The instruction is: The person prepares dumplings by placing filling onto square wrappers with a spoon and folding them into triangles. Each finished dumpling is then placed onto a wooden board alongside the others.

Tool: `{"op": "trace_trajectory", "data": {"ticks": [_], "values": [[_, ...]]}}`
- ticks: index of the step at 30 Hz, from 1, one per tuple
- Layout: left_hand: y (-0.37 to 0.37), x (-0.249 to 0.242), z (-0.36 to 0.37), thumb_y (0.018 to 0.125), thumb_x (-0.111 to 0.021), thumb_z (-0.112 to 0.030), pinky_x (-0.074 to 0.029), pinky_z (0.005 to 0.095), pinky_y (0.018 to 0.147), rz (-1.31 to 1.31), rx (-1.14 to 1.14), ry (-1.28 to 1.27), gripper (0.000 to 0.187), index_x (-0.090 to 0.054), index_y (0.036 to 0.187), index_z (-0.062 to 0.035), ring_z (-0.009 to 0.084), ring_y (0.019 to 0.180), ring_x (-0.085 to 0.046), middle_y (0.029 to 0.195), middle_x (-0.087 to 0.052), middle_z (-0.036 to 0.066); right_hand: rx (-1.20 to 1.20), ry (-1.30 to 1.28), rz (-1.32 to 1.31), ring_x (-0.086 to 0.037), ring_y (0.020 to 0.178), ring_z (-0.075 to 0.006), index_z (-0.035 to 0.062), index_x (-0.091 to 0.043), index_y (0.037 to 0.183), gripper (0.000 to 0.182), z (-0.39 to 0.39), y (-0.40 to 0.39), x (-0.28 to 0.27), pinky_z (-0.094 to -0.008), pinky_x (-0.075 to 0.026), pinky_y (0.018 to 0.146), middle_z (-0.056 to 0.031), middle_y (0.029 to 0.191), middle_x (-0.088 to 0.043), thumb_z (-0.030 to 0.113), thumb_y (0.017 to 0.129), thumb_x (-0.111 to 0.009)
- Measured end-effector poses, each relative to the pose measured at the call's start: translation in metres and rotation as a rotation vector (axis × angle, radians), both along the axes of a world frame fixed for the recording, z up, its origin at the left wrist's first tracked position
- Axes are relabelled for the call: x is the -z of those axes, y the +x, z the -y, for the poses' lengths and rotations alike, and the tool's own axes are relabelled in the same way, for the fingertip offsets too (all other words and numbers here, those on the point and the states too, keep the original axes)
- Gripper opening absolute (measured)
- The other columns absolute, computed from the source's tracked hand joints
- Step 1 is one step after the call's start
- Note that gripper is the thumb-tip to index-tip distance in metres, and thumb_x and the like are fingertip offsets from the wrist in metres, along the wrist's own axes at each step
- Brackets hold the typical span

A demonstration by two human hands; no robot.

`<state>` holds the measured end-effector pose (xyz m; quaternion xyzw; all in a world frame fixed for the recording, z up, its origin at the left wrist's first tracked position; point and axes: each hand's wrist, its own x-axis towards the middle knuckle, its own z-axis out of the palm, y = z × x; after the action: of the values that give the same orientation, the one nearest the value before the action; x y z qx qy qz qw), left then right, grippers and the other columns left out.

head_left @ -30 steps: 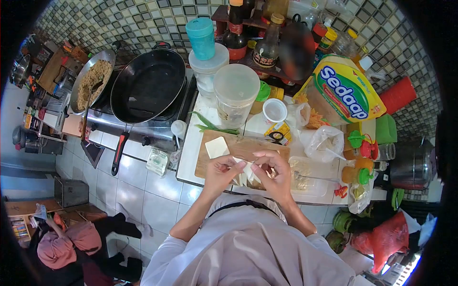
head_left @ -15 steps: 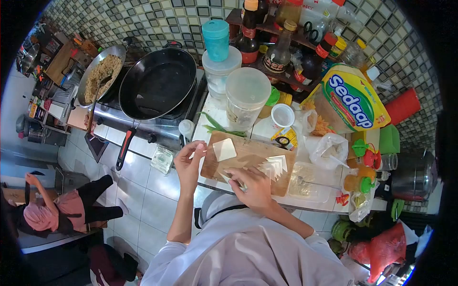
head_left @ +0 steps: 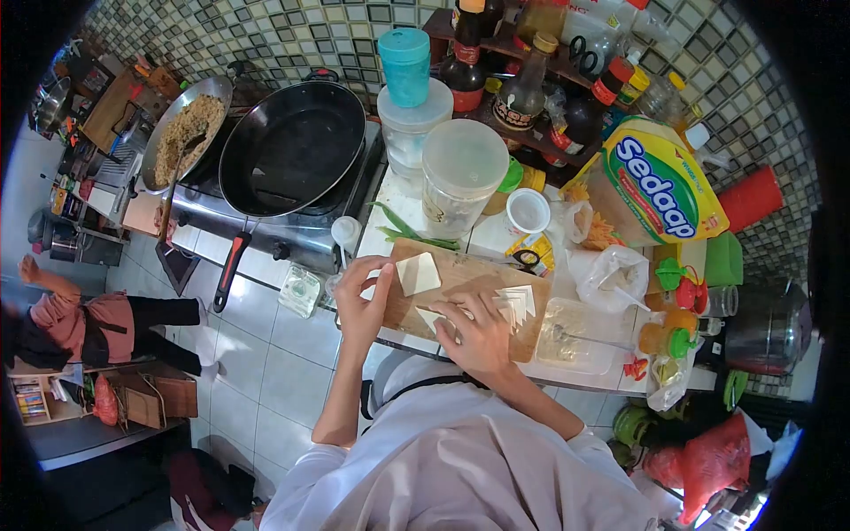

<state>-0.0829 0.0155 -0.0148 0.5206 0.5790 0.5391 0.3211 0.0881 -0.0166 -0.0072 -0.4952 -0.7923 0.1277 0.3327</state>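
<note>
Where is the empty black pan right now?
The black pan sits on the stove at upper left, between the wok of fried rice and the stacked plastic tubs.

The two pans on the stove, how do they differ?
The black pan looks empty, while the silver pan holds a brown, grainy food with a utensil resting in it. The black pan is dark inside and nearer the cutting board; the silver pan is pale metal and farther left. The black pan looks bigger. Both sit tilted on the stove.
</note>
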Motion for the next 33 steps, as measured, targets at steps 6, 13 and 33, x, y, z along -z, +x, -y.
{"op": "trace_trajectory", "data": {"ticks": [6, 13, 33], "values": [[0.003, -0.004, -0.002, 0.079, -0.057, -0.009, -0.049, 0.0243, 0.062, -0.055, 0.029, 0.014, 0.011, -0.062, 0.086, -0.0010, 0.0157, 0.078, -0.057, 0.087, -0.059, 0.009, 0.034, 0.025, 0.034, -0.050, 0.074, -0.0219, 0.0138, -0.062, 0.087, 0.025, -0.002, 0.004, 0.002, -0.0318, -0.044, 0.059, -0.0030, 0.085, -0.049, 0.012, 0.063, -0.066], [-0.001, 0.007, -0.003, 0.075, -0.059, -0.008, -0.044, 0.0343, 0.071, -0.295, 0.094, 0.052, 0.016, -0.060, 0.090, -0.0010, 0.0260, 0.083, -0.054, 0.090, -0.056, 0.011, 0.026, 0.006, -0.013, -0.051, 0.077, -0.0210, 0.0143, -0.062, 0.088, 0.029, 0.005, 0.008, -0.008, -0.0316, -0.045, 0.061, -0.0033, 0.084, -0.048, 0.016, 0.060, -0.069], [0.000, 0.007, -0.006, 0.062, -0.072, -0.017, -0.042, 0.0354, 0.077, -0.605, 0.191, 0.022, 0.037, -0.061, 0.095, -0.0042, 0.0286, 0.096, -0.046, 0.105, -0.049, 0.012, 0.890, -0.429, 0.140, -0.052, 0.065, -0.0200, 0.0081, -0.056, 0.091, 0.023, 0.057, 0.174, -0.063, -0.0334, -0.039, 0.055, -0.0072, 0.079, -0.056, 0.018, 0.071, -0.063]]}}
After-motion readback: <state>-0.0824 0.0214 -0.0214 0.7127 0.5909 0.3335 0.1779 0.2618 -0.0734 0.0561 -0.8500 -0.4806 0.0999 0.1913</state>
